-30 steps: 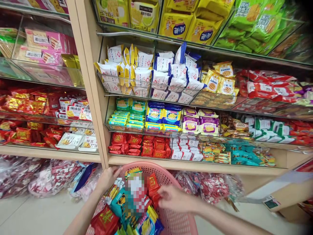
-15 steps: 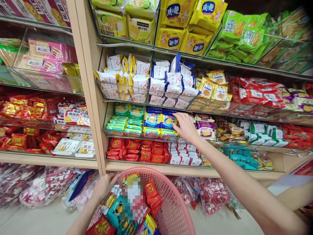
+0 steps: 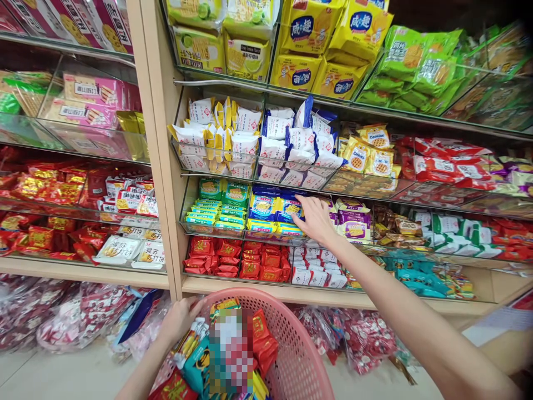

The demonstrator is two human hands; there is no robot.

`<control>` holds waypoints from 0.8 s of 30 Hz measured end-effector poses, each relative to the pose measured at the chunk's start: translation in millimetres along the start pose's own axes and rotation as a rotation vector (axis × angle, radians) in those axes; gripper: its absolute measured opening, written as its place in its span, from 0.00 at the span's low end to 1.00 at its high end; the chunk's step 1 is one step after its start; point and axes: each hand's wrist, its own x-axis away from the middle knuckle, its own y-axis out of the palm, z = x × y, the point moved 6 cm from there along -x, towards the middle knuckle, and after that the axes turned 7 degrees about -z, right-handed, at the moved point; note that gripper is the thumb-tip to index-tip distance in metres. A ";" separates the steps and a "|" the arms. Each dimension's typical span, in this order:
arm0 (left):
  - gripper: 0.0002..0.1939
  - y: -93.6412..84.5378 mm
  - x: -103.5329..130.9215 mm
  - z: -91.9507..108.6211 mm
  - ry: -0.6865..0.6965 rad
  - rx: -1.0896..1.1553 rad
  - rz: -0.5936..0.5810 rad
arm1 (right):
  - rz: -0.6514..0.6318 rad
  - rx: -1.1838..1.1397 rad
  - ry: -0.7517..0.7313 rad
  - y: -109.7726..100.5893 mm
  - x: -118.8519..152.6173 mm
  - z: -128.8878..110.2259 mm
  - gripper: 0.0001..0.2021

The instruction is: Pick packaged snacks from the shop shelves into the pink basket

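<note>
A pink perforated plastic basket (image 3: 306,333) stands below the shelves, with red, teal and yellow snack packets inside; a blurred patch covers some of them. My left hand (image 3: 181,318) is closed over the basket's left rim. At the low shelf, my right hand (image 3: 317,219) reaches to the blue-and-yellow snack packets (image 3: 264,208), its thumb and forefinger apart at the right-hand packet. Whether the fingertips touch it I cannot tell. Green-and-yellow packets (image 3: 220,205) lie to the left of these, and purple-and-cream packets (image 3: 353,219) to the right of the hand.
Glass dividers and front panes (image 3: 216,229) edge each shelf compartment. Red packets (image 3: 260,261) and white-and-red packets (image 3: 318,266) fill the bottom row. White-and-blue packets (image 3: 291,141) lie above. A wooden upright (image 3: 160,144) parts two shelf units. Bagged goods (image 3: 366,336) lie on the floor.
The view has shifted a little, so the shelves appear slightly right and lower. My right hand stays at the blue-and-yellow packets, and my left hand keeps its hold on the rim.
</note>
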 end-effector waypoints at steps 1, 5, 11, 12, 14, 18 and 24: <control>0.21 -0.4 0.3 0.5 -0.001 -0.002 0.000 | -0.003 0.001 0.001 0.0 0.0 -0.1 0.25; 0.20 0.5 0.0 -0.4 -0.001 -0.014 -0.003 | -0.007 0.008 0.006 -1.3 0.7 -2.4 0.25; 0.21 2.2 -1.4 -3.3 -0.007 -0.026 0.000 | 0.026 0.026 -0.005 -6.3 5.0 -5.0 0.24; 0.21 2.0 -1.4 -3.3 -0.008 -0.018 0.000 | 0.028 0.035 -0.010 -6.8 6.0 -5.2 0.24; 0.21 1.5 -1.0 -3.1 -0.013 -0.006 0.001 | 0.025 0.053 -0.021 -7.1 7.5 -5.9 0.25; 0.21 0.7 -0.5 -2.4 -0.022 -0.007 0.000 | 0.031 0.073 -0.052 -6.2 7.2 -8.5 0.25; 0.22 1.7 -1.5 -2.9 -0.015 -0.018 0.000 | 0.019 0.113 -0.043 -0.7 0.0 -7.8 0.25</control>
